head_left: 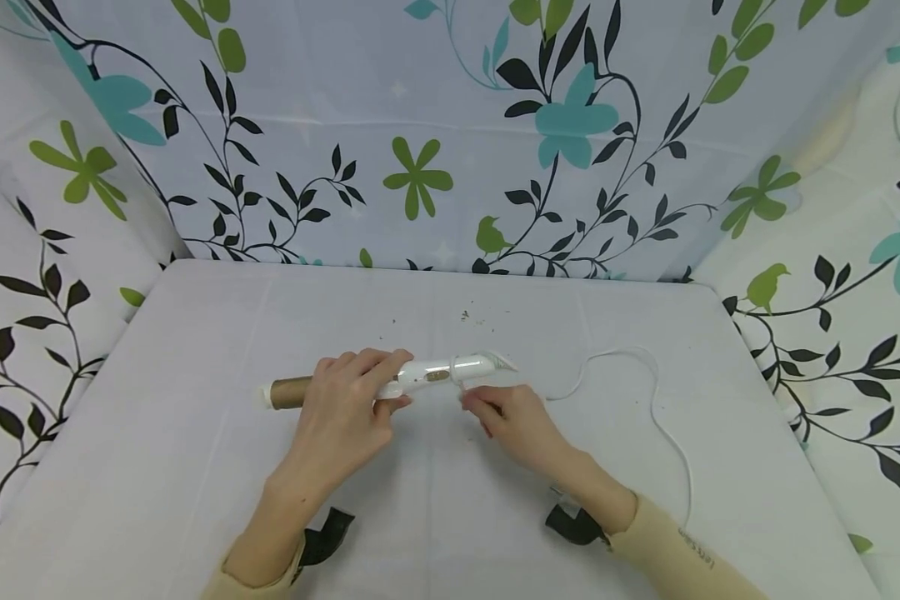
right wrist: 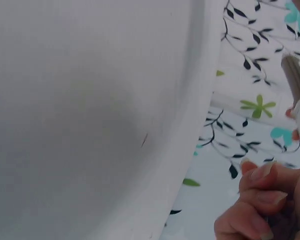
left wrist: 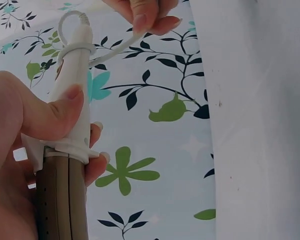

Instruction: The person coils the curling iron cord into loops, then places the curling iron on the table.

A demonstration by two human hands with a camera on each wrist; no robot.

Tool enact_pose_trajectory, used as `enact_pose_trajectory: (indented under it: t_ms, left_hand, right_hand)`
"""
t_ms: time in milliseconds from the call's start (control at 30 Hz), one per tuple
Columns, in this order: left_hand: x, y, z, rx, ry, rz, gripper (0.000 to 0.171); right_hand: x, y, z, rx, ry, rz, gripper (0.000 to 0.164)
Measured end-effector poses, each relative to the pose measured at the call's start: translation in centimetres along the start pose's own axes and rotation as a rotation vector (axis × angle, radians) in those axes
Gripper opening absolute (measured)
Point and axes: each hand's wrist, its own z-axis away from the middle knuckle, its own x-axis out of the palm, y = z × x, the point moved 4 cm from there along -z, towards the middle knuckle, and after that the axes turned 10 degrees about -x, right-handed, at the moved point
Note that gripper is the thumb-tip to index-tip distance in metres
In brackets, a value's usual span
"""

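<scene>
- A slim hair iron, with glossy white plastic handle and bronze-brown split barrel, is held over the white tabletop, barrel to the left
- The left hand wraps its fingers closely round the handle
- The right hand pinches the thin white cord (one loop rings the handle)

Hair iron wht w/ brn barrel; cord wht; cloth grn/blk/teal floral.

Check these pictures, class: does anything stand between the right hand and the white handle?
Nothing visible does: the right hand is beside the white handle, pinching the cord that loops round it.
</scene>
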Motion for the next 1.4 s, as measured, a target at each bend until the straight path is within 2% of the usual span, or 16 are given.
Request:
enact_pose_trajectory:
  t_ms: [133,267,467,633,767,900,1100,1267,1400]
  left_hand:
    - [0.4,-0.3,0.0,-0.010,0.034,-0.041,0.045]
    - [1.1,-0.5,0.1,-0.021,0.031,-0.079,0.048]
    - [2.2,-0.6,0.3,-0.021,-0.003,-0.135,0.049]
    - [2.8,-0.8,0.4,-0.011,-0.025,-0.143,0.049]
    - [3.3,-0.9,0.5,0.010,-0.083,-0.148,0.048]
    - [3.7,-0.7,0.7,0.046,-0.135,-0.141,0.045]
    - [3.8,-0.4,1.0,0.096,-0.176,-0.108,0.047]
    - [3.7,0.1,1.1,0.133,-0.204,-0.093,0.048]
    - [3.4,0.4,1.2,0.152,-0.232,-0.076,0.050]
  right_hand:
    - [0.9,-1.6,0.2,-0.121,0.010,0.177,0.033]
    - [1.4,-3.1,0.3,-0.217,0.015,0.321,0.041]
    - [1.0,-4.4,0.3,-0.318,-0.033,0.460,0.035]
    - [0.1,-5.1,0.2,-0.385,-0.085,0.532,0.023]
    - [-0.8,-5.5,0.1,-0.455,-0.090,0.570,0.019]
    - [-2.0,-5.8,-0.2,-0.542,-0.044,0.584,0.021]
    - [-3.8,-5.9,-1.2,-0.638,0.028,0.548,0.021]
    - [-5.0,-5.4,-2.1,-0.629,0.037,0.425,0.021]
    - [-5.6,-4.7,-2.6,-0.577,-0.026,0.264,0.017]
